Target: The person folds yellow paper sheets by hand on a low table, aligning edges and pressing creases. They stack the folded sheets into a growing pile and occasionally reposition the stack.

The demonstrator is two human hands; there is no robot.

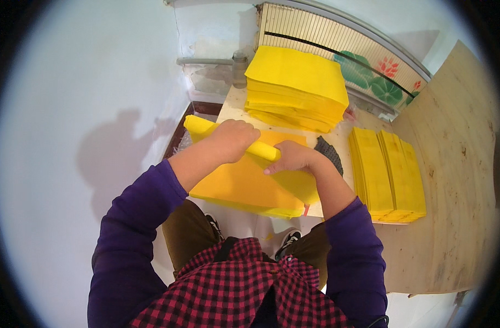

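A yellow sheet, soft like cloth or thick paper, is bent into a roll (199,126) that slants above the near part of the table. My left hand (236,140) is wrapped over the middle of this roll, fingers closed. At the roll's right end, my right hand (291,157) grips it, with the thumb on the near side and the other fingers mostly hidden. Beneath both hands lies a stack of yellow-orange sheets (233,183), its near edge hanging close to the table's front. Whether the roll is joined to the top sheet, I cannot tell.
A tall pile of yellow sheets (296,71) stands at the back of the wooden table (234,104). Folded yellow bundles (386,175) stand at right, beside a plywood panel (446,180). A dark grey knitted piece (329,153) lies by my right wrist. A jar (239,70) stands behind.
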